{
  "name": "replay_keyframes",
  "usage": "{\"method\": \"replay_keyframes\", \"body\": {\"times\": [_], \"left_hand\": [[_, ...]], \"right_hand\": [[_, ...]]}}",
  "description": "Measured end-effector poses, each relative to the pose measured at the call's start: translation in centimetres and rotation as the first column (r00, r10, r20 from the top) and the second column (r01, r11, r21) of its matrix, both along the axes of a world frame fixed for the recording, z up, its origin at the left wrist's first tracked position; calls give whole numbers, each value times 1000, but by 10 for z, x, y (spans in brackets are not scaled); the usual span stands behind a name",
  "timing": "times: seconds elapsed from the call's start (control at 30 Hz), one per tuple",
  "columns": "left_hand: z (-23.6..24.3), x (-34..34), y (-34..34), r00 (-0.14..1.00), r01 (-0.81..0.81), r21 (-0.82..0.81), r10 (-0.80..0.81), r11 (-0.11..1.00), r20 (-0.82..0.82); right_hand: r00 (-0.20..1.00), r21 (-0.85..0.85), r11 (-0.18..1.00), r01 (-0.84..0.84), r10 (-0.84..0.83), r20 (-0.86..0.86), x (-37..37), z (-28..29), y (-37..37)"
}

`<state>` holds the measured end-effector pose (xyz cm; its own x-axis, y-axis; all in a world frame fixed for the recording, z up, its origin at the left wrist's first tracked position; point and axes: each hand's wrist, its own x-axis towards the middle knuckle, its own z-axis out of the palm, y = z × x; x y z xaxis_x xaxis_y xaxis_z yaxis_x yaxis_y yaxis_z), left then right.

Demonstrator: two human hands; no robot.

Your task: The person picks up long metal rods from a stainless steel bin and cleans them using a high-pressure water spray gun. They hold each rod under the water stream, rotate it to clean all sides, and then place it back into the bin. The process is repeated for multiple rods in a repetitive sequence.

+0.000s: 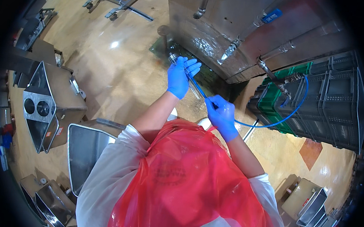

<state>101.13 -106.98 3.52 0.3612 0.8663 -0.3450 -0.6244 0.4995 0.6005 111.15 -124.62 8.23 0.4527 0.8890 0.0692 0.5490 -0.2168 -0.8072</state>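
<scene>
My left hand [178, 78], in a blue glove, holds a slim shiny metal part whose ringed end [172, 58] shows past the thumb. Thin metal rods [194, 89] of it stick out below the palm, and its middle is hidden by the glove. My right hand [222, 114], gloved in blue too, is closed round a thin blue hose [274, 124]. From that fist a straight blue length [200, 89] reaches up to the left palm, alongside the rods. Toward the right, the hose loops up to a metal pipe fitting [282, 85].
Ahead stands a large steel tank [227, 23] with pipes and a blue-handled valve [272, 15]. Grey and green crates [320, 101] are stacked at the right. Steel tub carts [61, 105] stand at the left. Dark wet flooring [214, 79] lies by the tank's base.
</scene>
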Motion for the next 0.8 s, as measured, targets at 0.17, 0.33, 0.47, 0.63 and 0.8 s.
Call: {"method": "replay_keyframes", "body": {"times": [0.17, 0.33, 0.47, 0.63, 0.8], "left_hand": [[-22, 9, -8, 997, 3, -91, 4, 996, 77], [-35, -11, 18, 997, -66, -90, 69, 994, 38], [-25, 5, 0, 999, 7, -113, -3, 994, 36], [-19, -8, 11, 999, -51, -88, 50, 995, -11], [-21, 8, 7, 1000, 3, -84, -1, 996, 22]], "right_hand": [[998, 95, 994, 61, -60, -9, -1, -4, 26], [996, 55, 997, -51, 46, 80, 13, 1, 10], [1000, 42, 999, 18, -18, -9, -3, 4, 33], [1000, 1, 1000, -21, 21, -16, 1, 0, 26], [993, 34, 997, 67, -63, -99, -2, -3, 48]]}}
